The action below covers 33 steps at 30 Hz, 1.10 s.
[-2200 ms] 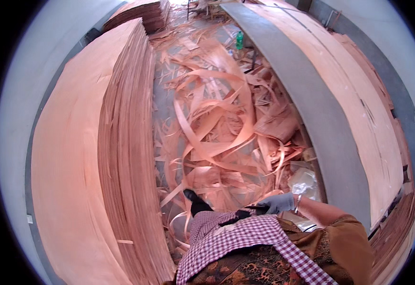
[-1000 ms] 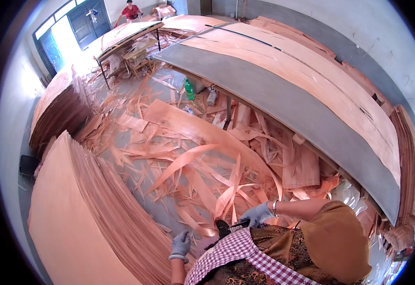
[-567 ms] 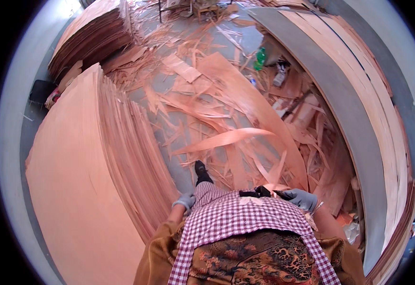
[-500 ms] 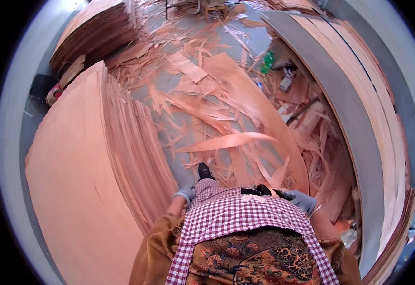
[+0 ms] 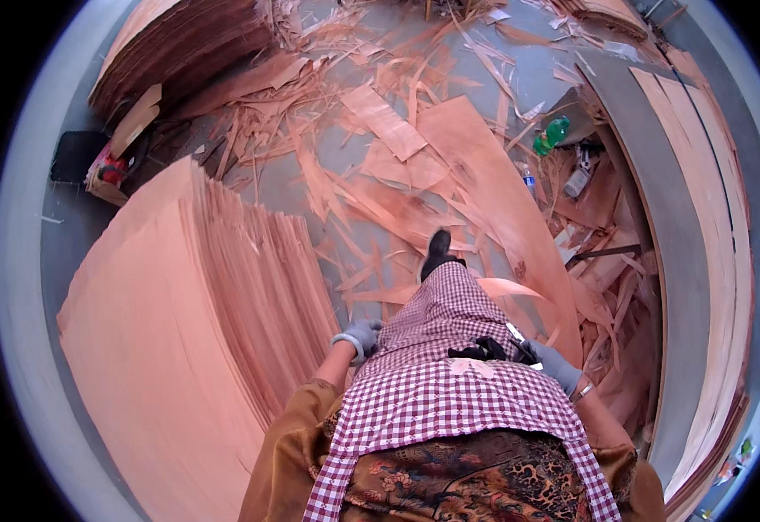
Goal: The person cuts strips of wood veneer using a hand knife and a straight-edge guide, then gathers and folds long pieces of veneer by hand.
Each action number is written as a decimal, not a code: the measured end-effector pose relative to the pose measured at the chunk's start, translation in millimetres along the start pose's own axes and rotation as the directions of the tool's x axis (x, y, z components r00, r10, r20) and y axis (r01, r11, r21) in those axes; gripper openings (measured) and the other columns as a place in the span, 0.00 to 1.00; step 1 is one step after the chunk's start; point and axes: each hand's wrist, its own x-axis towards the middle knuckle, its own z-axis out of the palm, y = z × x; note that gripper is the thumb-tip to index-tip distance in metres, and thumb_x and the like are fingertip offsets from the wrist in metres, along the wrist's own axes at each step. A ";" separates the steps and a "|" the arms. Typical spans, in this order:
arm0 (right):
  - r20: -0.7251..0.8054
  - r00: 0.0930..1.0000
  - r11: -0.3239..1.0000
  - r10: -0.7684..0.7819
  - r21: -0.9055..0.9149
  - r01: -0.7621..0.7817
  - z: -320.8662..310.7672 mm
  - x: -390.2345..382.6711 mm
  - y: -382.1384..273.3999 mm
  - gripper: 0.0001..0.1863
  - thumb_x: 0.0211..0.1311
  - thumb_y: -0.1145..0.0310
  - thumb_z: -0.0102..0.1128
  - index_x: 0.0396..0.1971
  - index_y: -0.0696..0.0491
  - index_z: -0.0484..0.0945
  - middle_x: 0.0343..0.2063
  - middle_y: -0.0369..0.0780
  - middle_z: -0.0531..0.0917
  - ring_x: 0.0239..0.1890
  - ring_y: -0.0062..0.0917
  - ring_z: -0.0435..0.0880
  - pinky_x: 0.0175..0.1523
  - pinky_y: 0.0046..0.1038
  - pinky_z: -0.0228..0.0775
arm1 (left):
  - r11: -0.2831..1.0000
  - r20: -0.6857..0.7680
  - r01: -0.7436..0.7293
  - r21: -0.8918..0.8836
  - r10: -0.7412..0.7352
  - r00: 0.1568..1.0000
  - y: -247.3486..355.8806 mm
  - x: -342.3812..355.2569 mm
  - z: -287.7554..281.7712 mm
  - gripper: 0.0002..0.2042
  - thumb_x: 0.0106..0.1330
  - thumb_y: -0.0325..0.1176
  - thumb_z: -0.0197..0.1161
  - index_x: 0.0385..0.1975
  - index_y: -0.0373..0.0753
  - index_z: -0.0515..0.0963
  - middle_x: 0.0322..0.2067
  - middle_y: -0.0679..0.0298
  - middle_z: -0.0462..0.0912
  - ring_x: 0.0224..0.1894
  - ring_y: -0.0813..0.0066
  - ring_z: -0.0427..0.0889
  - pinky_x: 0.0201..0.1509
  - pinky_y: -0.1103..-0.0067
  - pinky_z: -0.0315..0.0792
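My gloved left hand (image 5: 360,337) hangs with loosely bent fingers and nothing visible in it, beside my checked apron (image 5: 432,391) and the tall stack of pale veneer sheets (image 5: 145,339). My gloved right hand (image 5: 552,367) is closed on a dark tool (image 5: 522,348) with pale parts, too small to identify, at the apron's right side near a black cloth-like item (image 5: 475,352). My dark shoe (image 5: 436,252) is out ahead among veneer strips and a long veneer sheet (image 5: 528,235) lying on the floor.
A grey-topped bench (image 5: 680,304) with pale sheets runs along the right, with scraps, a green bottle (image 5: 551,135) and a clear container (image 5: 578,178) by it. Another veneer stack (image 5: 180,43) stands at the far left, near a dark object (image 5: 75,157).
My view swung leftward about a second ago, then turned down to the floor. My foot has stepped forward. The stacks and bottle shift in view. My right hand still grips the tool.
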 end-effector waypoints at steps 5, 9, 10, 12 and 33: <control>0.103 0.991 0.995 -0.090 -0.024 0.093 -74.3 121.6 -64.8 0.29 0.49 0.68 0.69 0.52 0.57 0.69 0.42 0.35 0.77 0.41 0.18 0.74 0.48 0.25 0.68 | 0.985 0.214 0.009 0.171 -0.046 0.976 23.9 47.8 -68.8 0.16 0.60 0.34 0.55 0.48 0.41 0.78 0.46 0.52 0.80 0.49 0.58 0.79 0.56 0.72 0.69; 0.230 0.957 0.831 0.174 0.487 -0.269 -148.6 195.2 -143.5 0.23 0.54 0.75 0.63 0.51 0.57 0.69 0.42 0.36 0.77 0.40 0.18 0.76 0.42 0.22 0.71 | 0.991 0.127 0.131 0.021 -0.133 0.983 74.2 87.5 -151.8 0.15 0.57 0.28 0.54 0.43 0.41 0.81 0.43 0.55 0.82 0.47 0.61 0.80 0.54 0.74 0.69; 0.263 0.941 0.785 0.213 0.527 -0.325 -167.6 206.2 -159.6 0.23 0.54 0.76 0.63 0.50 0.57 0.69 0.42 0.35 0.77 0.40 0.17 0.76 0.43 0.22 0.71 | 0.987 0.093 0.150 -0.054 -0.144 0.985 84.8 95.2 -170.6 0.15 0.57 0.27 0.53 0.43 0.41 0.81 0.43 0.56 0.83 0.47 0.62 0.80 0.54 0.75 0.70; 0.300 0.936 0.839 0.184 0.448 -0.308 -196.4 228.2 -193.8 0.22 0.54 0.79 0.61 0.50 0.58 0.69 0.42 0.34 0.76 0.41 0.17 0.76 0.43 0.21 0.71 | 0.925 -0.098 0.148 -0.350 -0.193 0.976 110.5 110.1 -209.5 0.16 0.58 0.27 0.52 0.45 0.38 0.79 0.43 0.58 0.82 0.46 0.67 0.79 0.53 0.77 0.70; -0.100 0.912 0.836 0.397 0.450 -0.315 -348.4 484.7 -405.3 0.16 0.59 0.65 0.59 0.44 0.58 0.75 0.26 0.33 0.78 0.22 0.16 0.75 0.26 0.18 0.66 | 1.000 0.070 0.004 -0.024 -0.002 0.998 226.7 338.3 -522.3 0.16 0.65 0.31 0.49 0.51 0.36 0.73 0.44 0.53 0.79 0.46 0.63 0.78 0.53 0.73 0.70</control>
